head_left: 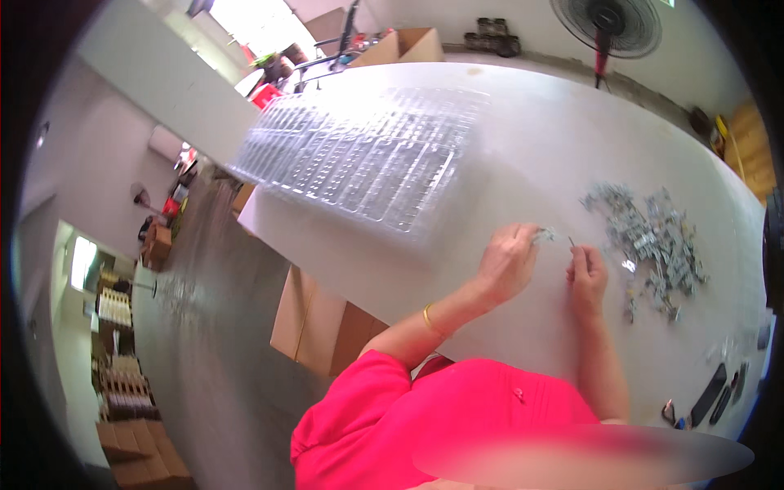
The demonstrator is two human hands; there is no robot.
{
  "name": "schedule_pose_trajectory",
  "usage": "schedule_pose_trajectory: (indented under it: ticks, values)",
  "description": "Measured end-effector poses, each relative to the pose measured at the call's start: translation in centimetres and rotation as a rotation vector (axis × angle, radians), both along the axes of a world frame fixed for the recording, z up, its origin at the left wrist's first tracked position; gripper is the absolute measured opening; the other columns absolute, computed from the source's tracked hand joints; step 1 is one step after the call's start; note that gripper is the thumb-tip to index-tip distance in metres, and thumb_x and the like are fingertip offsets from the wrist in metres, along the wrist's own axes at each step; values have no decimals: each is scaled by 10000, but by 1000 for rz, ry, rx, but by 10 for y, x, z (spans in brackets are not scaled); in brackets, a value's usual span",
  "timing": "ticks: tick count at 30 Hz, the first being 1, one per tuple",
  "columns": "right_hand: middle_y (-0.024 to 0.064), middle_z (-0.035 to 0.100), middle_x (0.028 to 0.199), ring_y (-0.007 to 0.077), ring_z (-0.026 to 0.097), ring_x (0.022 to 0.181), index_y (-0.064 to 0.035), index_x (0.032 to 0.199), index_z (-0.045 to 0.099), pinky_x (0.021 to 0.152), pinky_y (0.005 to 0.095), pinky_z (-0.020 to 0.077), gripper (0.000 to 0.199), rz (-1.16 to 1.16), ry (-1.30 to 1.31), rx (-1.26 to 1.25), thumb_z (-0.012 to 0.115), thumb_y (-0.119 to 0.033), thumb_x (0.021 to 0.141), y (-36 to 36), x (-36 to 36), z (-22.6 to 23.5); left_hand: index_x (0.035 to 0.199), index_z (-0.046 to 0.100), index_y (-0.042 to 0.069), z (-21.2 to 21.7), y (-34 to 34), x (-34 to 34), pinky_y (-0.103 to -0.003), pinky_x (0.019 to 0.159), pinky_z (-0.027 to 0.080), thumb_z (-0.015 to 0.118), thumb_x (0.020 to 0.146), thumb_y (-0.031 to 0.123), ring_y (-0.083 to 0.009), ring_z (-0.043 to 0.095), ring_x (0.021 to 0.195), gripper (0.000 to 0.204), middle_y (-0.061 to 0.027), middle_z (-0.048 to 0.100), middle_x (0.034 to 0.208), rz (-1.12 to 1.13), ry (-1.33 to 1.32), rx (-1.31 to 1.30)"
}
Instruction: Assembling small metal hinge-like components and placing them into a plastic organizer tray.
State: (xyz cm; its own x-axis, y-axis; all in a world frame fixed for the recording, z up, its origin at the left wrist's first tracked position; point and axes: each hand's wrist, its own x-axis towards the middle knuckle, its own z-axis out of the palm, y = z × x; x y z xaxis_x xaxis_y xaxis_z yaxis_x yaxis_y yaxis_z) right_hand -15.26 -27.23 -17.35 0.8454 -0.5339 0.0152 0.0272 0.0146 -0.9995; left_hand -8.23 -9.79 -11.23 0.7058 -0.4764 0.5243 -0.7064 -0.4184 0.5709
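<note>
Over the white table, my left hand (508, 260) is closed, pinching a small grey metal-looking part (545, 235) that juts from its fingertips. Just to the right, my right hand (586, 273) is closed on a thin dark pin-like piece (572, 242), too small to name surely. The two hands are a short gap apart. Beyond my right hand lies a loose pile of small grey parts (645, 237) of the same look. A stack of clear plastic compartment trays (351, 155) stands on the table's far left side; I cannot make out whether its compartments hold anything.
On the white table (523, 147), a black phone-like object (708, 394) and small tools lie near the right edge. A cardboard box (314, 322) stands below the left edge. Past the far edge are an open carton (400, 47) and a standing fan (606, 24).
</note>
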Motion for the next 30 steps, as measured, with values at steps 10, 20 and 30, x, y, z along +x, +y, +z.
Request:
schedule_pose_trajectory:
  ticks: [10,20,30]
  values:
    - [-45,482,617,37,422,511,-78,910,579,451,197,336,170,-7,-28,57,565,-220,1002,-5,5,-3,1120,647,1,143,124,50,-251,702,505,691,869,66,-103,608,778,264,-38,658,867,258,-16,-183]
    - [-47,489,611,28,414,494,-67,899,581,440,191,315,161,17,-58,-113,560,-190,1000,-5,7,-13,1014,680,-6,153,287,256,-359,714,540,733,779,157,-261,700,722,291,-148,713,784,815,-127,-32]
    - [-54,481,605,23,399,494,-66,906,574,441,195,296,153,-22,-18,-199,548,-179,1005,-2,3,-17,1082,675,69,134,279,360,-384,928,517,662,794,171,-304,657,1074,306,-163,688,1118,977,21,437]
